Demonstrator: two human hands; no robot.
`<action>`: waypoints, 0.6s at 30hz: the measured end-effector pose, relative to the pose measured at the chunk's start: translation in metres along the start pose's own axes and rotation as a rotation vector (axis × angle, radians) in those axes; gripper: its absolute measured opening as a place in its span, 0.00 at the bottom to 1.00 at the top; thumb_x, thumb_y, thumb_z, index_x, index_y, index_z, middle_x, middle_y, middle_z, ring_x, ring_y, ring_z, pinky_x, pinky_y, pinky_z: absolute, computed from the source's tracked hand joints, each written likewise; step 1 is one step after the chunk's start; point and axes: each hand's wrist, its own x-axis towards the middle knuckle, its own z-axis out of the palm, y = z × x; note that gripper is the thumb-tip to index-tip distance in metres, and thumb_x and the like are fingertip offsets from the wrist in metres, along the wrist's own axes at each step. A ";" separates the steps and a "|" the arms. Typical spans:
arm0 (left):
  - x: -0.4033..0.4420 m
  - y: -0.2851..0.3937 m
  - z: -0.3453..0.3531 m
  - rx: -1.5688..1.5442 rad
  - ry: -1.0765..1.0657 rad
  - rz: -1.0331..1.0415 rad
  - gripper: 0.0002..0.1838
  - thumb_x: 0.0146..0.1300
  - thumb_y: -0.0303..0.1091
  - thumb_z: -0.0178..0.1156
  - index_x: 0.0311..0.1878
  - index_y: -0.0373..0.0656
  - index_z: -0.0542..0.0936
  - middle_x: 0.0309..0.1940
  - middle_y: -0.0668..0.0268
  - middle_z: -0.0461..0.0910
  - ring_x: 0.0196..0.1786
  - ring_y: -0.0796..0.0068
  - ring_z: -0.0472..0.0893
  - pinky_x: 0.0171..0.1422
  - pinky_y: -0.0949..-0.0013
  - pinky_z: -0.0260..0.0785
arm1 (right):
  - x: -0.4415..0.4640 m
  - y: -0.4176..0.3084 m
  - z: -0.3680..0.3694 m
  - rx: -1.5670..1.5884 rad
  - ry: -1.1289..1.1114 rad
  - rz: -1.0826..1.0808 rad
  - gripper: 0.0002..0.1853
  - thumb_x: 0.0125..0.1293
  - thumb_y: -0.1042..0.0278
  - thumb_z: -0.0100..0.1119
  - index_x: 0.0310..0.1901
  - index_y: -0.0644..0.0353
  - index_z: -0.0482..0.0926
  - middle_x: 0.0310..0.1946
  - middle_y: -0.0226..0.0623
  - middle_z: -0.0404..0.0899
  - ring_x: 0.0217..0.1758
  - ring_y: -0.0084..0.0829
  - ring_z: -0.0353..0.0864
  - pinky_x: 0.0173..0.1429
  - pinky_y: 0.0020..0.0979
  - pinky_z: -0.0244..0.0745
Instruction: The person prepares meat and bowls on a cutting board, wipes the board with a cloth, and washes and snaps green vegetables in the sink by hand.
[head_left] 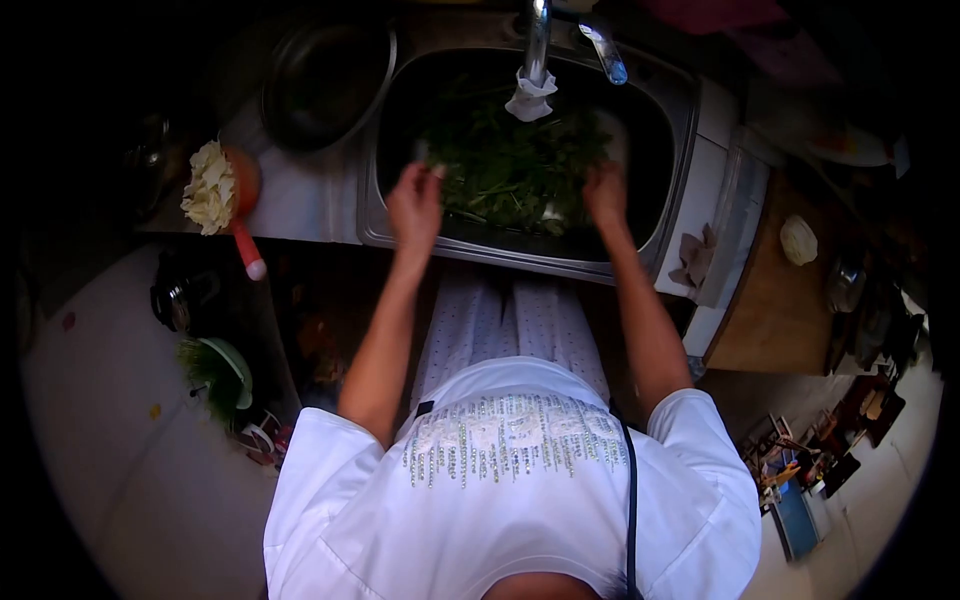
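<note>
A mass of leafy green vegetables (520, 165) with long stems lies in the dark metal sink (480, 243). My left hand (414, 205) is at the left edge of the greens, its fingers curled in and slightly blurred. On the opposite side, my right hand (605, 195) closes at the right edge of the leaves, and its fingertips are partly lost among them. Something pale shows behind the greens near my right hand, too dim to name. Above the greens hangs the faucet (537, 50), with a whitish cloth-like piece (531, 97) around its spout.
Left of the sink stand a large round metal bowl (330, 140) and an orange-red handled strainer or pan (243, 185) heaped with pale cut vegetable pieces (210, 188). A grey rag (693, 257) hangs at the right. Beyond it, a pale vegetable (798, 240) rests on a wooden surface (765, 310).
</note>
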 end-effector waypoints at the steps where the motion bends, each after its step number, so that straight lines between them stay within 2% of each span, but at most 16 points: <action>1: 0.016 0.008 -0.021 -0.090 0.112 0.151 0.14 0.64 0.39 0.56 0.42 0.37 0.77 0.30 0.56 0.81 0.32 0.70 0.81 0.36 0.69 0.69 | 0.009 0.011 -0.003 -0.097 0.022 -0.031 0.13 0.60 0.69 0.51 0.44 0.60 0.78 0.40 0.49 0.78 0.43 0.44 0.79 0.48 0.41 0.74; 2: 0.036 0.009 -0.042 0.038 0.224 0.186 0.14 0.63 0.38 0.57 0.44 0.37 0.77 0.31 0.55 0.81 0.34 0.62 0.82 0.39 0.66 0.70 | 0.016 0.019 -0.005 -0.195 0.044 -0.063 0.12 0.58 0.72 0.49 0.43 0.58 0.79 0.36 0.49 0.80 0.38 0.47 0.80 0.43 0.45 0.75; 3: 0.059 0.009 -0.062 0.180 0.280 0.212 0.16 0.62 0.37 0.58 0.47 0.36 0.76 0.34 0.53 0.81 0.37 0.58 0.81 0.41 0.64 0.70 | 0.027 0.034 0.008 -0.192 0.043 -0.064 0.12 0.58 0.72 0.49 0.43 0.58 0.79 0.36 0.49 0.80 0.38 0.47 0.80 0.43 0.45 0.75; 5: 0.101 0.002 -0.089 0.456 0.366 0.292 0.20 0.59 0.34 0.59 0.52 0.35 0.73 0.40 0.50 0.79 0.44 0.52 0.79 0.48 0.61 0.69 | 0.042 0.070 0.044 -0.390 -0.373 -0.087 0.11 0.58 0.72 0.49 0.40 0.58 0.80 0.36 0.46 0.81 0.39 0.47 0.81 0.43 0.46 0.76; 6: 0.115 -0.002 -0.096 0.591 0.402 0.345 0.22 0.58 0.32 0.59 0.55 0.35 0.71 0.45 0.49 0.78 0.48 0.49 0.77 0.52 0.59 0.68 | 0.041 0.074 0.045 -0.394 -0.369 -0.084 0.11 0.58 0.72 0.49 0.40 0.58 0.80 0.36 0.46 0.81 0.39 0.47 0.81 0.43 0.46 0.76; 7: 0.119 0.000 -0.099 0.587 0.401 0.348 0.22 0.58 0.32 0.59 0.55 0.35 0.71 0.45 0.49 0.78 0.48 0.49 0.77 0.52 0.59 0.68 | 0.040 0.075 0.046 -0.385 -0.428 -0.093 0.11 0.58 0.71 0.49 0.38 0.59 0.81 0.37 0.47 0.81 0.40 0.47 0.81 0.44 0.46 0.76; 9: 0.125 0.005 -0.101 0.556 0.541 0.519 0.23 0.56 0.30 0.59 0.56 0.36 0.70 0.49 0.49 0.75 0.54 0.50 0.73 0.56 0.59 0.65 | 0.037 0.074 0.039 -0.377 -0.485 -0.097 0.10 0.59 0.70 0.50 0.37 0.60 0.81 0.38 0.48 0.80 0.42 0.47 0.81 0.45 0.45 0.76; 10: 0.114 0.019 -0.095 0.554 0.537 0.514 0.23 0.56 0.30 0.59 0.56 0.36 0.70 0.49 0.49 0.75 0.54 0.50 0.73 0.56 0.59 0.65 | 0.034 0.069 0.024 -0.357 -0.421 0.070 0.10 0.59 0.70 0.49 0.37 0.60 0.81 0.38 0.48 0.80 0.42 0.46 0.81 0.45 0.44 0.76; 11: 0.096 0.031 -0.083 0.444 0.508 0.516 0.21 0.56 0.28 0.58 0.55 0.37 0.72 0.48 0.50 0.75 0.53 0.51 0.72 0.56 0.59 0.65 | 0.030 0.061 0.009 -0.334 -0.351 0.234 0.10 0.60 0.70 0.48 0.37 0.61 0.81 0.38 0.49 0.80 0.41 0.46 0.81 0.45 0.44 0.76; 12: 0.078 0.045 -0.069 0.334 0.477 0.519 0.20 0.55 0.27 0.57 0.53 0.38 0.73 0.47 0.52 0.75 0.53 0.52 0.72 0.57 0.60 0.64 | 0.025 0.054 0.002 -0.334 -0.352 0.236 0.10 0.60 0.70 0.48 0.37 0.61 0.81 0.38 0.49 0.80 0.41 0.46 0.81 0.45 0.44 0.76; 14: 0.050 0.044 -0.036 0.268 0.244 0.572 0.17 0.55 0.25 0.56 0.49 0.40 0.76 0.45 0.54 0.76 0.50 0.53 0.74 0.55 0.59 0.65 | 0.012 0.037 -0.016 -0.491 -0.560 0.092 0.11 0.60 0.68 0.48 0.40 0.59 0.79 0.39 0.48 0.80 0.45 0.47 0.80 0.47 0.42 0.76; 16: 0.023 0.039 0.006 0.158 -0.077 0.542 0.16 0.54 0.23 0.55 0.48 0.42 0.77 0.45 0.57 0.77 0.51 0.54 0.73 0.56 0.59 0.65 | 0.005 -0.005 -0.071 -0.475 -0.572 0.114 0.11 0.60 0.68 0.48 0.41 0.59 0.79 0.39 0.48 0.80 0.45 0.46 0.80 0.47 0.42 0.75; 18: 0.000 0.044 0.040 0.025 -0.367 0.490 0.18 0.54 0.22 0.55 0.51 0.43 0.76 0.49 0.57 0.75 0.55 0.54 0.71 0.60 0.60 0.63 | -0.008 -0.019 -0.108 -0.460 -0.588 0.139 0.11 0.61 0.67 0.49 0.42 0.59 0.78 0.39 0.49 0.80 0.46 0.46 0.79 0.48 0.41 0.75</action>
